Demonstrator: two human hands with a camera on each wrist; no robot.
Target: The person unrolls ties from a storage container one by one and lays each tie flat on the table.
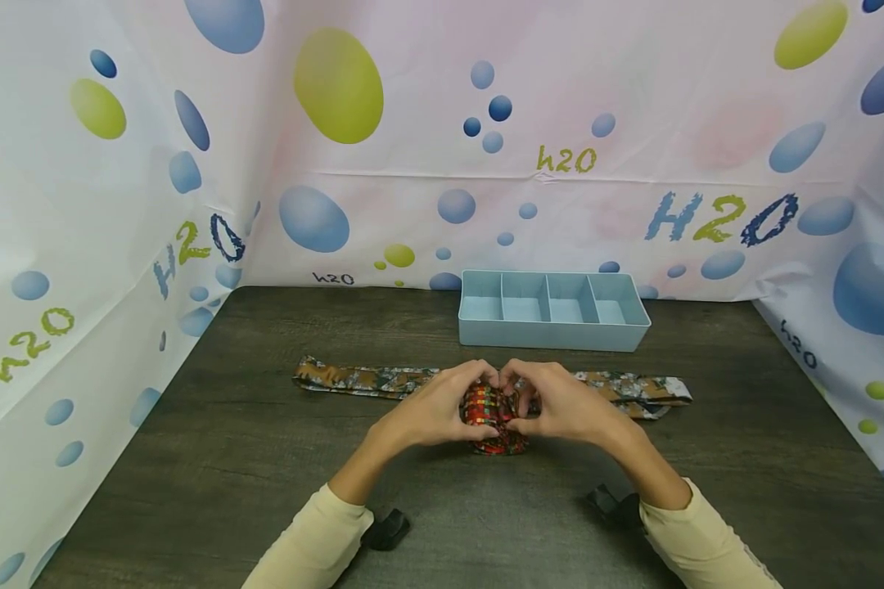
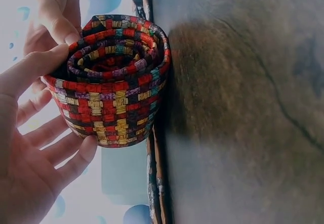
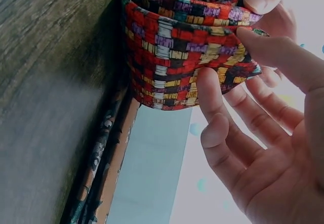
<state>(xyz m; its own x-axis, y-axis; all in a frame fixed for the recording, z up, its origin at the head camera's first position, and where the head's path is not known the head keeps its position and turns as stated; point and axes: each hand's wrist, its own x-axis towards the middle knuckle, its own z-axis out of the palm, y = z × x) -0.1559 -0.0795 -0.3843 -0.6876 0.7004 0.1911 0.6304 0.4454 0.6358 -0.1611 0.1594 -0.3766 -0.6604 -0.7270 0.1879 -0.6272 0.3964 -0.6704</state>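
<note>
The desk [image 1: 265,466] is dark, with a wood grain, and a pale backdrop [image 1: 412,106] printed with blue and green bubbles and "H2O" lettering stands behind it and at both sides. A light blue bin [image 1: 552,335] with four compartments sits near the desk's far edge. Nearer, a floral strip [image 1: 354,379] lies lengthwise from left to right. The checked roll [image 1: 480,402], red, black and yellow, is in front of it at mid-desk, on its side; its spiral end faces the person and its axis runs towards the bin. The left hand [image 1: 442,406] and right hand [image 1: 563,405] grip it from either side, thumbs at the near end, fingers curved round it.
</note>
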